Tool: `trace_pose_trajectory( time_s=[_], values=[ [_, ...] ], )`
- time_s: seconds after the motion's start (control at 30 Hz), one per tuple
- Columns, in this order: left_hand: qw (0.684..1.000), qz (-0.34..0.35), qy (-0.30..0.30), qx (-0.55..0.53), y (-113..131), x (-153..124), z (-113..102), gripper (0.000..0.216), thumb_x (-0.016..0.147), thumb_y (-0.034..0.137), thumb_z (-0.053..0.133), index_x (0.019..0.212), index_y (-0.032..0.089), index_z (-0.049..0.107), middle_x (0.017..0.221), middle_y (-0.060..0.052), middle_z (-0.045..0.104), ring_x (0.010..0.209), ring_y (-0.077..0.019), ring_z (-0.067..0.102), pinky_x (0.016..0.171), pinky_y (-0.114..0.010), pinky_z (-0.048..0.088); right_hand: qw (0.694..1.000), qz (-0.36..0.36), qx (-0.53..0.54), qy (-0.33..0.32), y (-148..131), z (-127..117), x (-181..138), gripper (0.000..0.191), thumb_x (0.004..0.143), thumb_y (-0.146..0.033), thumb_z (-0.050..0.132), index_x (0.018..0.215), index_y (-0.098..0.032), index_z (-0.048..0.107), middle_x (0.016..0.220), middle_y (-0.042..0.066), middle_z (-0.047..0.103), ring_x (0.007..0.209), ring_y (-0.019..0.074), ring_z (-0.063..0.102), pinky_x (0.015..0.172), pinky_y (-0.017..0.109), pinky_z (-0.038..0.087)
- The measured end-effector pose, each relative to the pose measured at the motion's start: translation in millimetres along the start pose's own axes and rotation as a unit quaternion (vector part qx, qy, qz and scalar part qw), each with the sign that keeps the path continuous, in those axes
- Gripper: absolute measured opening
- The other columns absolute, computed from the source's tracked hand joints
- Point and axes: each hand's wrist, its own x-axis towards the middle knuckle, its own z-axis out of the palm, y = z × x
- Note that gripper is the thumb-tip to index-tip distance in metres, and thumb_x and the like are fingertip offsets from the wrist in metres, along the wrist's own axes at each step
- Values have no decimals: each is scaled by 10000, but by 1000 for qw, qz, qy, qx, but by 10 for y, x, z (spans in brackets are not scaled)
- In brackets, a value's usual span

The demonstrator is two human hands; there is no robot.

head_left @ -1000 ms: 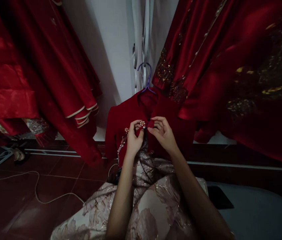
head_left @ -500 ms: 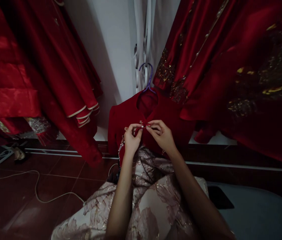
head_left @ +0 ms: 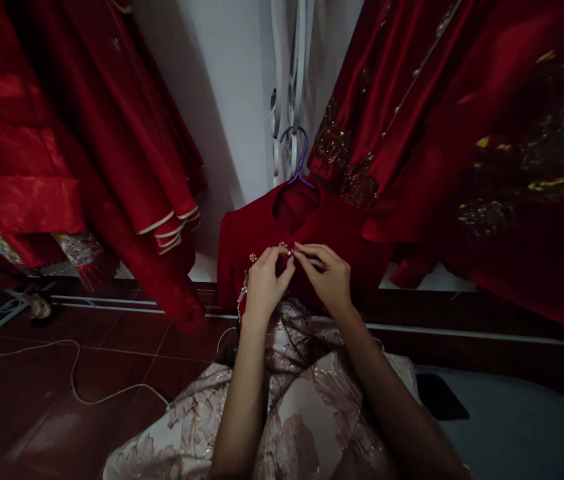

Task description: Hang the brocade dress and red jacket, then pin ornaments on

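A red jacket (head_left: 252, 227) with an open round neckline hangs in front of me on a purple hanger (head_left: 303, 157). My left hand (head_left: 266, 283) pinches at the front opening just below the neckline. Opposite it, my right hand (head_left: 331, 277) also pinches there, its fingertips almost meeting the left ones. Between them shows a small pearl-like button (head_left: 289, 253), largely covered by the fingers. Beaded trim (head_left: 243, 293) runs down beside my left wrist. Exactly which bit of the fastening each hand grips is hidden.
Red garments (head_left: 152, 167) hang at the left, and red garments with gold decoration (head_left: 337, 143) at the right. Patterned shiny fabric (head_left: 307, 407) lies beneath my forearms. A pale cable (head_left: 77, 380) crosses the tiled floor. A dark flat object (head_left: 442, 397) rests on a grey-blue surface at lower right.
My left fingers have shifted slightly right and up at the button, and the right fingers have changed their pinch a little. The jacket and hanger stay nearly in place.
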Motion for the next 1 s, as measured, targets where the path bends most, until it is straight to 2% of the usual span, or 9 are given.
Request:
trace_pose_trajectory(
  time_s=[0.47,0.63,0.73,0.83,0.9,1.0],
  values=[
    [998,6,-32,51,15,8,-10,144,864,229,465,956,188,566,939,-54,618,873,-159,594,798,-278,458,1000,-12,12,1,69,18,-18,253,802,-299,580,1019,-215,678,1001,38,619,878,144,621,825,315,569],
    [999,22,-35,5,29,1,30,177,876,227,439,977,204,582,943,-59,624,903,-164,592,832,-296,456,1000,-12,-15,-16,59,6,-3,299,813,-246,536,1096,-233,631,1068,52,579,943,159,592,892,332,519],
    [997,1,-26,-71,-38,-15,145,219,859,205,461,1058,208,553,1044,-70,610,1000,-167,571,913,-327,437,999,3,-3,-40,131,7,9,423,806,-204,501,1227,-240,513,1172,77,514,1028,171,552,919,350,485],
    [982,-49,-29,-179,-216,-50,295,331,830,172,492,1160,192,468,1186,-93,550,1086,-158,540,950,-337,428,996,12,-2,-84,307,24,-5,652,757,-170,516,1368,-246,300,1298,106,413,1122,192,491,936,376,456],
    [966,-93,-56,-233,-365,-83,351,339,837,170,474,1175,179,448,1222,-109,530,1078,-150,548,942,-341,437,993,2,-40,-108,451,51,-45,776,711,-162,547,1405,-231,206,1355,125,345,1174,220,446,955,404,430],
    [947,-149,-140,-250,-545,-145,325,285,849,207,464,1130,181,505,1193,-109,560,1037,-154,574,928,-357,450,980,-18,-154,-125,623,123,-159,873,660,-131,553,1428,-217,146,1433,132,243,1266,282,329,1009,487,333]
  ],
)
